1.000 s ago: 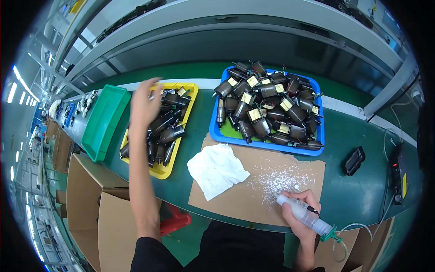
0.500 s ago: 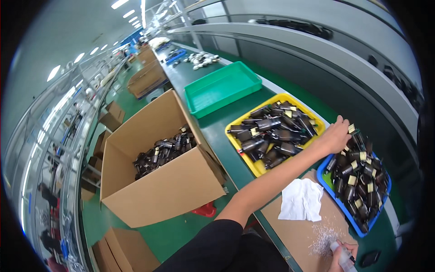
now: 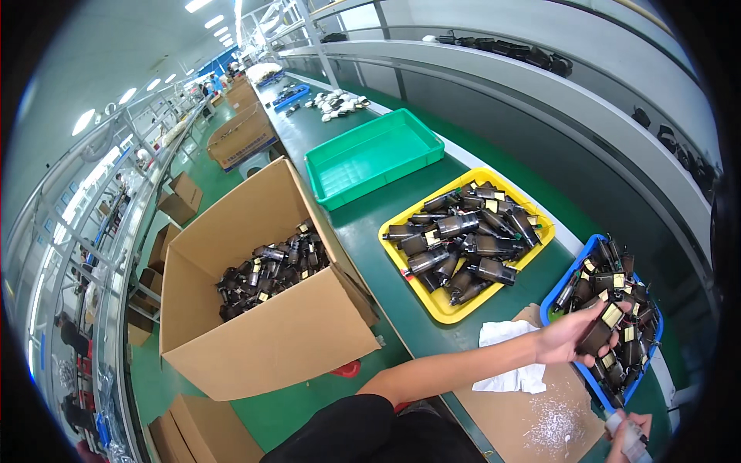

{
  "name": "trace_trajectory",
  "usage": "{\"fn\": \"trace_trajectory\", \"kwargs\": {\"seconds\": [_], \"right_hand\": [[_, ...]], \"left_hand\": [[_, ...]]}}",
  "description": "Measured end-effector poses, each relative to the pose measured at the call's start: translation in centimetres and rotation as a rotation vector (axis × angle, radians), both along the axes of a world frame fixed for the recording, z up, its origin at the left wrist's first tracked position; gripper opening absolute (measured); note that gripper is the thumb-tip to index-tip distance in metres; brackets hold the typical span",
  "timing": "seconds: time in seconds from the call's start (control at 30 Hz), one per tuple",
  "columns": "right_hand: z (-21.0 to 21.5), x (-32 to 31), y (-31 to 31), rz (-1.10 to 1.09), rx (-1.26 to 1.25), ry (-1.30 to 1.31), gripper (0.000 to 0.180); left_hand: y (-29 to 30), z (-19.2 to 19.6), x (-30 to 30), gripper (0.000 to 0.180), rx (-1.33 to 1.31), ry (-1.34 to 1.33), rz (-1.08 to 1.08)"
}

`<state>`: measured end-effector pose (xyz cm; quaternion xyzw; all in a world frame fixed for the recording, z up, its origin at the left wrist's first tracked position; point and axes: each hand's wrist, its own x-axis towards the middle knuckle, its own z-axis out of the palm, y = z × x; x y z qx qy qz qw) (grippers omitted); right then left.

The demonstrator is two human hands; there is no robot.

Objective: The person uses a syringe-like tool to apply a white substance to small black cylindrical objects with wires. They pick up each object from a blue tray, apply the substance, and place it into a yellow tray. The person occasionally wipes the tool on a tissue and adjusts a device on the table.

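Setting: factory line, a long green table [image 3: 386, 231] running from near right to far left, grey shelving along its right side, cardboard boxes on the green floor at left.
Left hand: left hand [image 3: 575, 333] reaches across from the near centre to the blue tray [image 3: 557, 297] at the near right; its grip is closed around one dark component with a yellow label [image 3: 604, 330], held over the tray's near-left part.
Held part, axis: long axis runs from near left to far right, labelled end toward the far right, lying across the palm.
Right hand: right hand [image 3: 627, 432] sits at the near right edge of view, wrapped around a small white bottle [image 3: 629, 438]; only partly in view.
Key relation: bottle and right hand lie nearer than the held part and slightly to its right; the two hands are near each other but apart, above the sheet.
Work sheet: brown cardboard sheet [image 3: 532, 409] lies near the tray's left side, dusted with white specks; a white cloth [image 3: 509, 355] rests on its far-left corner, under the left forearm.
Nearer hand: left hand is on the tray's parts; the right is well short of them.
Other trays: yellow tray [image 3: 444, 302] of similar dark parts sits left of the blue one; a green tray [image 3: 370, 158] lies farther left.
Open box: large cardboard box [image 3: 262, 339] on the floor holds more dark parts.
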<state>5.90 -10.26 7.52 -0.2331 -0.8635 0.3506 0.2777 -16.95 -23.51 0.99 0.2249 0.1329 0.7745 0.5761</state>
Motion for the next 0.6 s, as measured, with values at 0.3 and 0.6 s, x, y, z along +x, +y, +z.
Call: {"fn": "trace_trajectory", "kwargs": {"seconds": [0.3,0.6], "right_hand": [[0.1,-3.7,-5.4,-0.019,0.061,0.596,0.036],[-1.0,-4.2,-6.9,0.076,-0.426,0.541,0.049]], "left_hand": [[-0.5,-1.4,2.8,0.056,0.125,0.016,-0.353],[-1.5,-2.1,1.8,0.065,0.000,0.171,-0.338]]}}
